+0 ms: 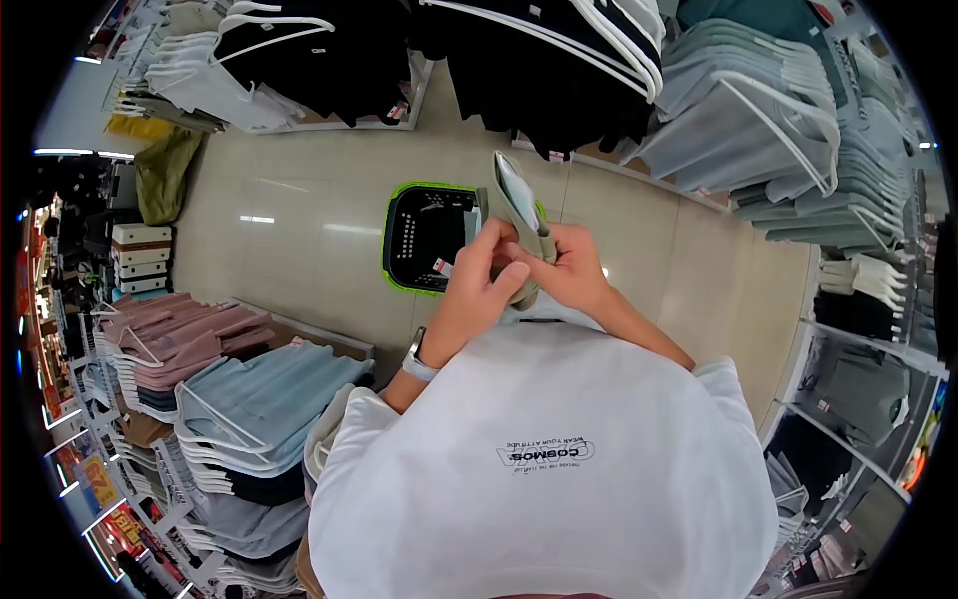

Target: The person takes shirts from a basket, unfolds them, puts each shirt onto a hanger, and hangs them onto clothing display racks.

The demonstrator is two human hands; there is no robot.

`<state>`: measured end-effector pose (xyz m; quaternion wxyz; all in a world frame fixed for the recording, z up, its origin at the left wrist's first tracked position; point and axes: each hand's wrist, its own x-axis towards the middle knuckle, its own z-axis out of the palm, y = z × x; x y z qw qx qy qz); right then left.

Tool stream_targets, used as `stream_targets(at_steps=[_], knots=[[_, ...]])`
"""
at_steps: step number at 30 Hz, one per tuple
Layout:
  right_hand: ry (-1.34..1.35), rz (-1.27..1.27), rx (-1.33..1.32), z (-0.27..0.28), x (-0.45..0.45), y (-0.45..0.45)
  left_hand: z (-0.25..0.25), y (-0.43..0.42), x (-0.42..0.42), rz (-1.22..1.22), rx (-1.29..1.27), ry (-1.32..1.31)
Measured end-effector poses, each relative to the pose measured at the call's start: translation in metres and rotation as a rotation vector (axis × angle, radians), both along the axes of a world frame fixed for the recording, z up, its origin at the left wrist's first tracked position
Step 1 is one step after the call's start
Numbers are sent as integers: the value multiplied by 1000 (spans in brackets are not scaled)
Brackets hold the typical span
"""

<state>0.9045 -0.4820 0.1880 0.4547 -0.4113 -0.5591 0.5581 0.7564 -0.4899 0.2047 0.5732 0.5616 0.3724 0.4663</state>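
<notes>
In front of my chest, both hands close on a folded khaki cloth item [521,205] with a pale, smooth face showing at its upper end. What kind of item it is, I cannot make out. My left hand [481,278], with a watch [417,357] on the wrist, pinches its lower part. From the other side my right hand [573,268] grips it, the fingertips of both hands meeting. Beyond and below my hands stands a black shopping basket [404,240] with a green rim, partly hidden by them. A white and red tag [443,268] shows inside it.
Black shirts [544,95] hang on white hangers ahead. Grey garments [743,130] hang at the right. Pink tops [180,334] and light blue tops [264,399] hang at the left. Shelf racks [858,344] line the right side. The tiled floor [299,210] lies between.
</notes>
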Motion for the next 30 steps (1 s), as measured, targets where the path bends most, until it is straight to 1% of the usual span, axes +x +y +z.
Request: stream_targets(at_steps=[2, 3, 4, 5, 6, 7, 8, 9, 11, 13, 14, 15, 16, 17, 18, 19, 20, 22, 23, 25, 26, 28, 29, 30], knots=[[-39, 20, 41, -4, 4, -2, 5, -2, 9, 40, -105, 93], [-116, 50, 72, -10, 6, -3, 2, -2, 9, 33, -110, 98], [-191, 83, 104, -14, 8, -3, -4, -1, 8, 9, -172, 63], [-186, 81, 100, -14, 11, -2, -7, -1, 7, -13, -234, 27], [-167, 133, 68, -7, 13, -2, -5, -4, 8, -21, -218, -50], [-149, 186, 38, -2, 15, -2, -4, -7, 9, -17, -223, -46], [-144, 188, 35, 1, 16, -2, -2, -10, 9, 27, -200, -63], [-178, 207, 61, 3, 18, -2, -1, -13, 10, 71, -177, -80], [-211, 222, 87, 2, 22, -5, 0, -17, 6, 46, -156, -35], [-167, 275, 251, -2, 27, -7, 2, -20, 3, 27, -133, 6], [-165, 284, 249, -3, 28, -9, 4, -23, 2, -12, -192, -69], [1, 258, 211, -4, 27, -11, 7, -24, -1, -51, -249, -143], [166, 229, 172, -4, 26, -11, 8, -24, -4, -43, -247, -141], [169, 237, 172, 0, 29, -10, 10, -24, -8, 5, -215, -141], [56, 150, 212, 10, 37, -5, 12, -22, -11, 52, -182, -141], [-58, 63, 249, 19, 46, -1, 19, -19, -15, 153, -133, -158], [-55, 72, 247, 23, 57, 4, 17, -15, -24, 247, -128, -74], [-154, 98, 85, 29, 81, 14, 10, -6, -53, 531, -155, 432], [-152, 110, 83, 32, 90, 18, 9, -2, -59, 541, -159, 433], [24, 293, -47, 39, 104, 29, 19, 9, -63, 655, 71, 425], [25, 302, -49, 46, 105, 34, 22, 13, -64, 664, 68, 428], [67, 409, -177, 59, 108, 45, 28, 20, -65, 643, 291, 562], [66, 418, -180, 63, 107, 48, 35, 21, -63, 651, 286, 563], [31, 387, -155, 67, 106, 51, 44, 22, -59, 556, 106, 353]])
